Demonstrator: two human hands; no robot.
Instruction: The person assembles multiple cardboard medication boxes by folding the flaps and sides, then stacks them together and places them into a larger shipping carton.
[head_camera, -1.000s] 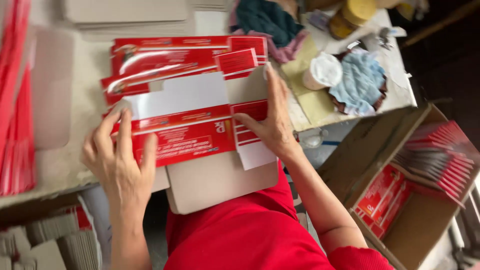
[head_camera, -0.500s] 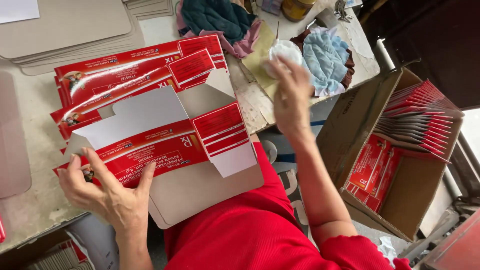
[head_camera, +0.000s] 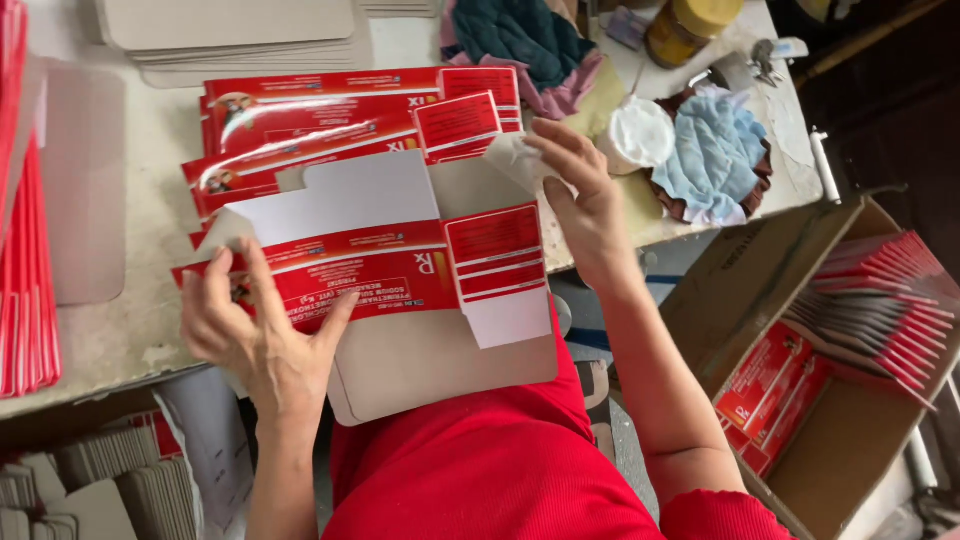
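Grey worktable (head_camera: 110, 330) carries a stack of flat red-and-white cartons (head_camera: 340, 135). Left hand (head_camera: 255, 335) presses, fingers spread, on the top unfolded carton (head_camera: 370, 270). Right hand (head_camera: 585, 205) pinches a white cloth (head_camera: 515, 155); its grip is partly hidden. Open cardboard box (head_camera: 750, 290) of folded cartons stands right, cut off by the frame.

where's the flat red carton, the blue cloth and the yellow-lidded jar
flat red carton (head_camera: 370, 275), head view, its red printed panel
blue cloth (head_camera: 715, 150), head view, its crumpled middle
yellow-lidded jar (head_camera: 690, 25), head view, its lid edge
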